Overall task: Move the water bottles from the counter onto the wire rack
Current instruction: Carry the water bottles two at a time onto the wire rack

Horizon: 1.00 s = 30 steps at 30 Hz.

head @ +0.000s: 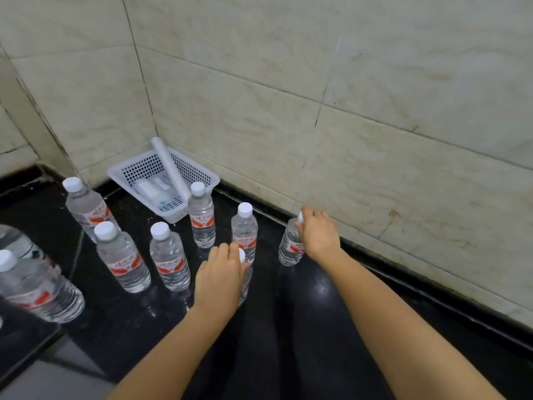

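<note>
With your left hand [219,280] curled around one bottle [244,287] and right hand [318,235] pinching another bottle's [290,249] neck, you're mid-pickup; lift both straight up off the counter [302,327] next, since the rack isn't visible.

Prob. a kitchen or washroom corner: black stone counter [302,327], stained tiled wall [375,96], white plastic basket [121,176].

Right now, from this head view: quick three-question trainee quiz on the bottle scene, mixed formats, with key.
1. True or false: the white plastic basket sits in the tiled corner with a white tube leaning in it.
2. What part of its water bottle does the right hand grip? A) cap end B) label C) base
3. Fill in: the left hand closes on a bottle standing on the black ____.

Key: 1 true; 2 A; 3 counter.
</note>
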Each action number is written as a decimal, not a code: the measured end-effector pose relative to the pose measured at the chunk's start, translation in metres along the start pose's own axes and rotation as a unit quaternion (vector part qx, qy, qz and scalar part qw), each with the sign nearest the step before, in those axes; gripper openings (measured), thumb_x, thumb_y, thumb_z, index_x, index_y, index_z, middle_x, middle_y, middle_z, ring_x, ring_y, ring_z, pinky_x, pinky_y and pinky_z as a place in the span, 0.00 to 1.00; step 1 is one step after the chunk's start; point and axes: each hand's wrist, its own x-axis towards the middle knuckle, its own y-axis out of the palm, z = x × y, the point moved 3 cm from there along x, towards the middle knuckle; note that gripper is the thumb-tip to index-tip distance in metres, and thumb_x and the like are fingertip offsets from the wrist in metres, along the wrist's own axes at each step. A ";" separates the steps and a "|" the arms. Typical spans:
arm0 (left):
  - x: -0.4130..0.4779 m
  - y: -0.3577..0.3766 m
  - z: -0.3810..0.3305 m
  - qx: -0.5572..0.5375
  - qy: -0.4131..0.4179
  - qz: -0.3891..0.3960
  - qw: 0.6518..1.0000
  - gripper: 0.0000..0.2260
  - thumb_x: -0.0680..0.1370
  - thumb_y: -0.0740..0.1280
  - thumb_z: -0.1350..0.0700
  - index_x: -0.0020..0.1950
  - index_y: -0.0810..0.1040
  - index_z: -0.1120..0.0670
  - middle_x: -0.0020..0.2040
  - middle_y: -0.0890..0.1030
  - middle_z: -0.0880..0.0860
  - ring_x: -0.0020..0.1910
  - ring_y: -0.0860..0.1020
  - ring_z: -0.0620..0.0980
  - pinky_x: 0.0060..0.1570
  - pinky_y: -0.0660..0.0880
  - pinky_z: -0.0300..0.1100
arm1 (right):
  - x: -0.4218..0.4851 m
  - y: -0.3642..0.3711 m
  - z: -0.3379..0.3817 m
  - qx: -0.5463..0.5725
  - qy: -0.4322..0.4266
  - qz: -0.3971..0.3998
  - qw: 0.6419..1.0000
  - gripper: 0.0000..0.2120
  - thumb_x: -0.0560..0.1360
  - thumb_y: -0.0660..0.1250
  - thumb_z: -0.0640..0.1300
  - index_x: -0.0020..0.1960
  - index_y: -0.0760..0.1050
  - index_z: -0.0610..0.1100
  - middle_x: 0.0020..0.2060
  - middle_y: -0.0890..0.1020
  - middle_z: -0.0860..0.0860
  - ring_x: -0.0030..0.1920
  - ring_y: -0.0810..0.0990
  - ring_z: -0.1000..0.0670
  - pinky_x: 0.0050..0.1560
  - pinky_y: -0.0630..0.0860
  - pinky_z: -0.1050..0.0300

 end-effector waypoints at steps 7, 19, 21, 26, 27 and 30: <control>-0.017 -0.005 -0.001 -0.173 -0.032 0.017 0.984 0.13 0.72 0.72 0.53 0.54 0.79 0.57 0.43 0.77 0.54 0.45 0.76 0.55 0.39 0.78 0.50 | -0.075 0.006 -0.016 0.141 0.080 -0.014 0.987 0.16 0.78 0.64 0.49 0.61 0.72 0.39 0.56 0.78 0.39 0.58 0.74 0.39 0.52 0.72 0.49; -0.078 -0.038 -0.088 -0.327 -0.007 0.077 0.942 0.09 0.70 0.73 0.55 0.49 0.82 0.54 0.41 0.79 0.54 0.43 0.78 0.53 0.46 0.77 0.51 | -0.211 -0.050 -0.103 0.238 0.143 0.053 0.959 0.10 0.69 0.71 0.47 0.48 0.80 0.45 0.42 0.81 0.51 0.44 0.79 0.50 0.41 0.76 0.55; -0.100 -0.044 -0.119 -0.349 0.015 0.096 0.932 0.10 0.69 0.74 0.54 0.49 0.83 0.52 0.40 0.78 0.54 0.42 0.78 0.52 0.46 0.77 0.51 | -0.250 -0.062 -0.124 0.241 0.145 0.060 0.958 0.08 0.69 0.72 0.47 0.46 0.78 0.46 0.41 0.81 0.52 0.41 0.78 0.52 0.35 0.73 0.60; -0.161 -0.063 -0.208 -0.411 0.062 0.099 0.904 0.17 0.67 0.77 0.54 0.55 0.83 0.49 0.41 0.80 0.47 0.36 0.76 0.42 0.38 0.69 0.30 | -0.348 -0.111 -0.187 0.242 0.150 0.017 0.959 0.06 0.68 0.74 0.48 0.43 0.79 0.49 0.35 0.78 0.56 0.36 0.75 0.57 0.32 0.68 0.65; -0.174 -0.070 -0.227 -0.426 0.070 0.093 0.897 0.17 0.66 0.77 0.55 0.54 0.83 0.49 0.42 0.81 0.47 0.36 0.76 0.41 0.38 0.68 0.29 | -0.367 -0.124 -0.200 0.244 0.150 0.000 0.958 0.06 0.68 0.74 0.47 0.43 0.79 0.48 0.34 0.78 0.56 0.34 0.74 0.58 0.32 0.67 0.66; -0.214 -0.095 -0.283 -0.469 0.078 0.080 0.876 0.15 0.66 0.78 0.55 0.51 0.83 0.48 0.42 0.82 0.45 0.35 0.76 0.40 0.38 0.70 0.31 | -0.419 -0.163 -0.236 0.248 0.146 -0.047 0.956 0.04 0.69 0.73 0.46 0.42 0.80 0.47 0.31 0.76 0.56 0.32 0.72 0.58 0.31 0.67 0.66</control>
